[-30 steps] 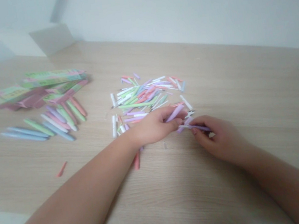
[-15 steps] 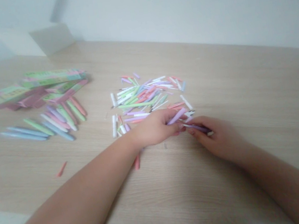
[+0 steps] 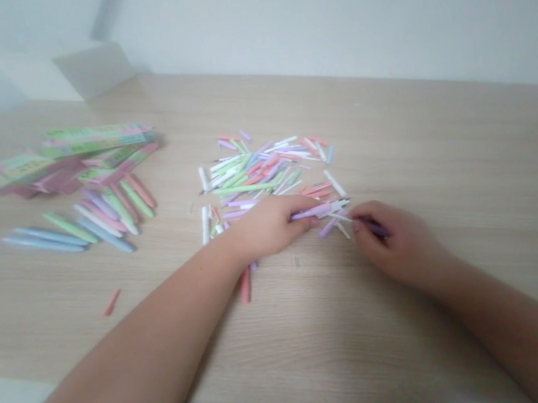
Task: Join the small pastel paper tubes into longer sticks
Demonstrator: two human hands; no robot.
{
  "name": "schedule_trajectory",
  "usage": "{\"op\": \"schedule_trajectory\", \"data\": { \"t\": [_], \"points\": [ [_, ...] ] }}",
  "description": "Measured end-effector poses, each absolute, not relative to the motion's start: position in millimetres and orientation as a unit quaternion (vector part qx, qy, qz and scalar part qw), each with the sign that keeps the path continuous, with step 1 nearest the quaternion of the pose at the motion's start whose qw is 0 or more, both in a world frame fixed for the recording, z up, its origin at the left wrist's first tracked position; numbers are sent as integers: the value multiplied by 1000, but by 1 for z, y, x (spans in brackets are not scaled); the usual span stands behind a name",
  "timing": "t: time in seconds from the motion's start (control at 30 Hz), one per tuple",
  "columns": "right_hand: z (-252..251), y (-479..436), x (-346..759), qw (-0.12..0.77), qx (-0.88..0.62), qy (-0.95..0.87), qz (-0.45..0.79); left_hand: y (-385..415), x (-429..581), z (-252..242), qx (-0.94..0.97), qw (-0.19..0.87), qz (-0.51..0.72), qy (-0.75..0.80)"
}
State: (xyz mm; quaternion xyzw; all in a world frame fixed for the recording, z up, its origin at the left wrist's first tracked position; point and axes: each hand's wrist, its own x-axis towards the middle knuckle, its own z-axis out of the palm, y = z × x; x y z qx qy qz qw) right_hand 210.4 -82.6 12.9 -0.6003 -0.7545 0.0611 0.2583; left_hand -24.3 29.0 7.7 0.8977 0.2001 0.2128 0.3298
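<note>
My left hand (image 3: 277, 224) is closed on a purple pen part (image 3: 311, 211), which points right and has a white, dark-tipped end. To its right, my right hand (image 3: 398, 233) is closed on a darker purple pen part (image 3: 374, 226). A thin white stick (image 3: 339, 216) reaches from the right fingertips toward the left hand; whether it joins the purple part I cannot tell. Below the left hand's part lies another purple piece (image 3: 329, 225) on the table. Behind the left hand spreads a pile of pastel pen parts (image 3: 259, 172), partly hidden by that hand.
At left, several pastel pens (image 3: 104, 216) lie in a loose row before a stack of pink and green boxes (image 3: 98, 138). A small red piece (image 3: 111, 303) lies near the left forearm. A white folded card (image 3: 92, 69) stands at the back of the wooden table (image 3: 475, 197).
My right hand has drawn a little to the right, widening the gap between the hands. The purple part in my left hand has turned from slanting upward to nearly level.
</note>
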Motion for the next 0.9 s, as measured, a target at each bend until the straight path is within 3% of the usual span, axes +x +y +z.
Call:
{"op": "schedule_trajectory", "data": {
  "t": [0.3,0.73,0.9],
  "points": [
    [15,-89,217,287,-603,-744,13,33,-26,7,927,209,201,240],
    [10,-80,213,232,-544,-803,73,25,-23,5,942,197,163,219],
    [14,-83,209,278,-503,-816,66,16,-19,6,937,225,160,213]
  ]
}}
